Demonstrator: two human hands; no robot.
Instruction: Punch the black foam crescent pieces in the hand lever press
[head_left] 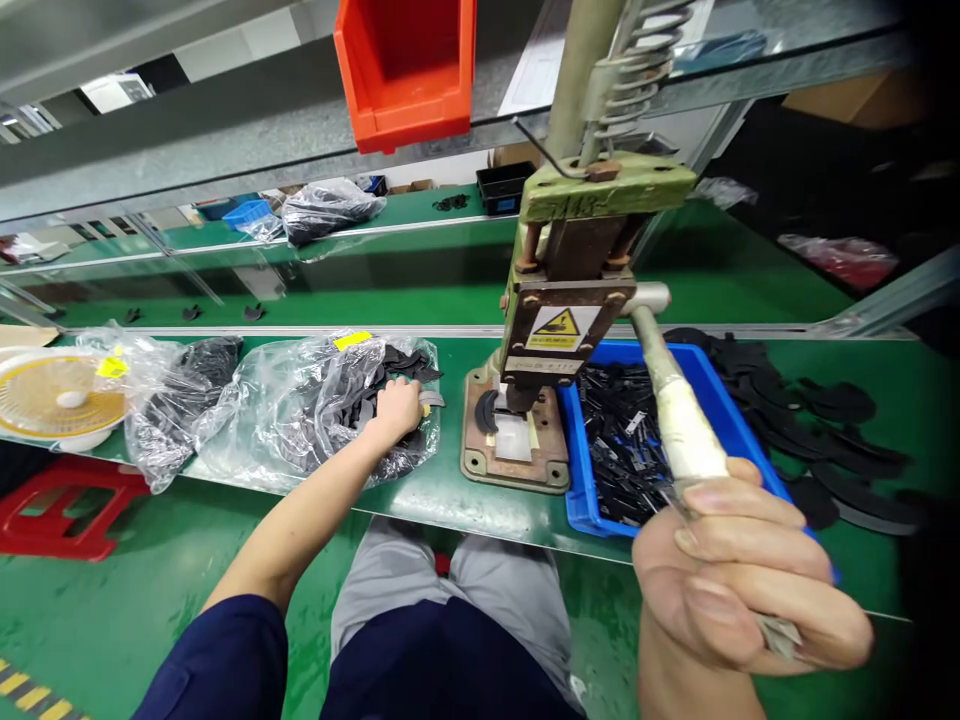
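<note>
My right hand (739, 575) is wrapped round the taped handle of the press lever (679, 410), pulled toward me. The green hand press (559, 300) stands on its base plate (480, 465), with a black curved part (486, 410) lying under the ram. My left hand (397, 405) reaches into an open clear plastic bag (300, 410) of black curved parts, fingers curled over the pile; what they hold is hidden. A blue bin (712, 390) of small black pieces sits right of the press.
A second bag of black parts (176, 395) and a small yellow fan (60, 395) lie at the left. Loose black curved parts (825, 420) pile up at the right. A red bin (405, 70) hangs on the shelf above. A red stool (64, 505) stands below left.
</note>
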